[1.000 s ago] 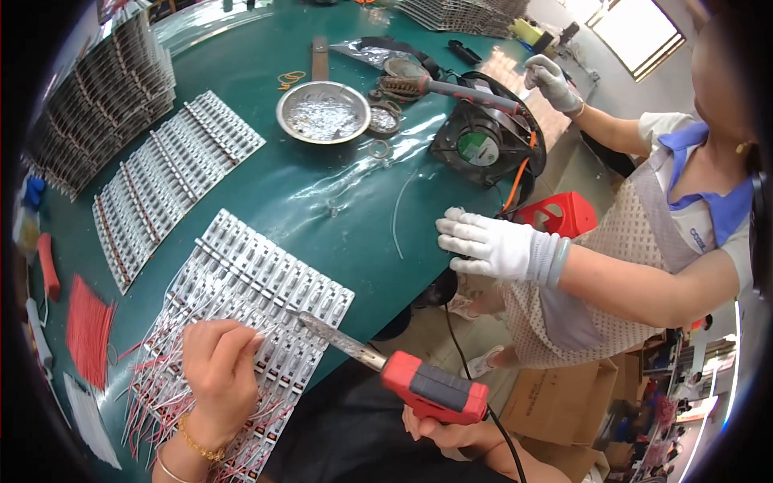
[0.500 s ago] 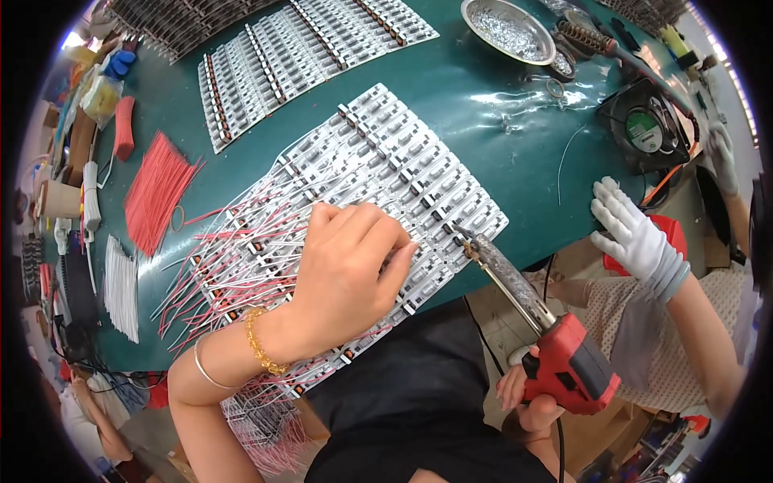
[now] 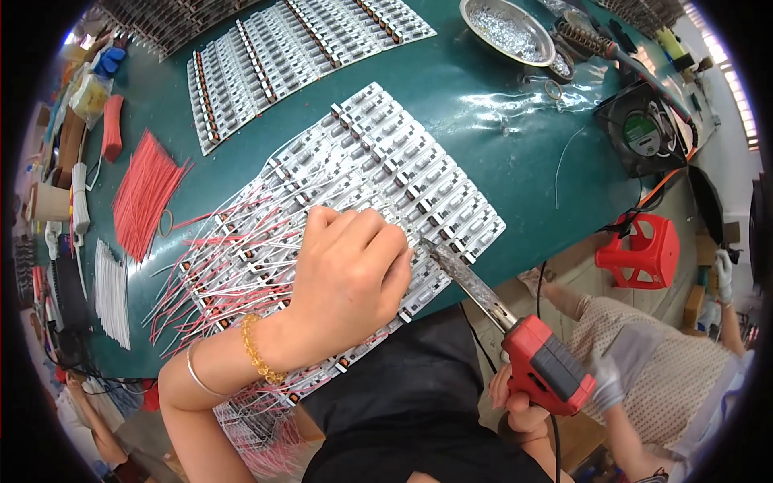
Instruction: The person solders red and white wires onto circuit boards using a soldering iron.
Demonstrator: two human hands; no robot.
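Observation:
My left hand (image 3: 350, 274) is closed in a pinch over a panel of small white circuit boards (image 3: 439, 165). What its fingertips hold, if anything, is hidden beneath the hand. In my right hand (image 3: 519, 406) is a red and black soldering gun (image 3: 547, 362). Its dark, crusted tip meets or hovers just over the boards beside my left fingertips; contact cannot be made out. Many red and white wires (image 3: 233, 270) stick out from the panel's left part.
A second board panel (image 3: 298, 56) lies at the back. Bundles of red wires (image 3: 146, 193) and white wires (image 3: 111, 291) rest at left. A metal bowl (image 3: 507, 28) and a black fan (image 3: 644, 129) stand right. A co-worker (image 3: 652, 362) is beyond a red stool (image 3: 640, 249).
The soldering gun's tip has moved left, closer to my left fingertips. The co-worker's gloved hand has left the table edge and come down lower, exposing the red stool.

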